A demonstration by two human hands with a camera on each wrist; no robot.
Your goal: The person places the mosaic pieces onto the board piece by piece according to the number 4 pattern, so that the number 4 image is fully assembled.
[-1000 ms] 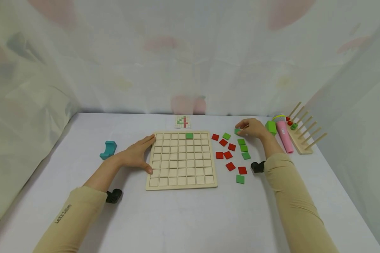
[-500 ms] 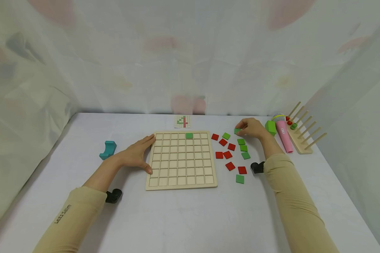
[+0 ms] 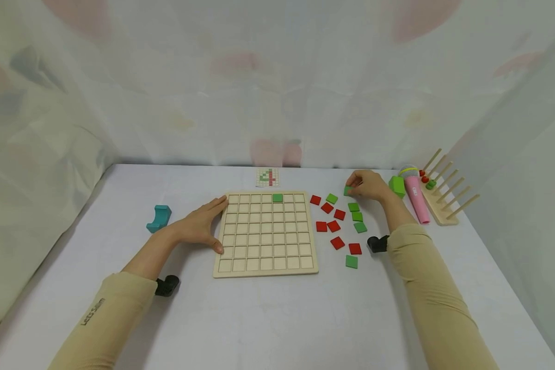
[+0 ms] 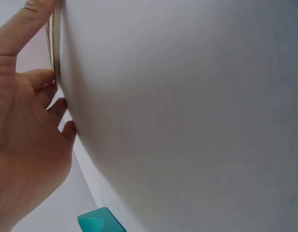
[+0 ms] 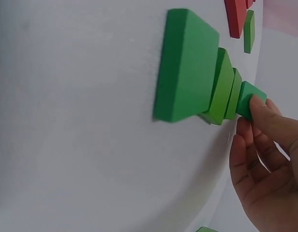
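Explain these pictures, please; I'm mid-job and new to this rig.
No robot here: a person works with two bare hands. The head view looks forward and down from the person's head; each wrist view is taken from that wrist.

On the white-covered table lies a square pale wooden grid board, with one flat square green tile in its far row. The left hand rests against the board's left edge. The right hand pinches another flat square green tile; more green tiles and flat square red tiles lie loose to the board's right.

A small printed grid card lies behind the board; an arched teal block lies to the left. Farther right are a bright green block, a pink microphone and a wooden peg stand.
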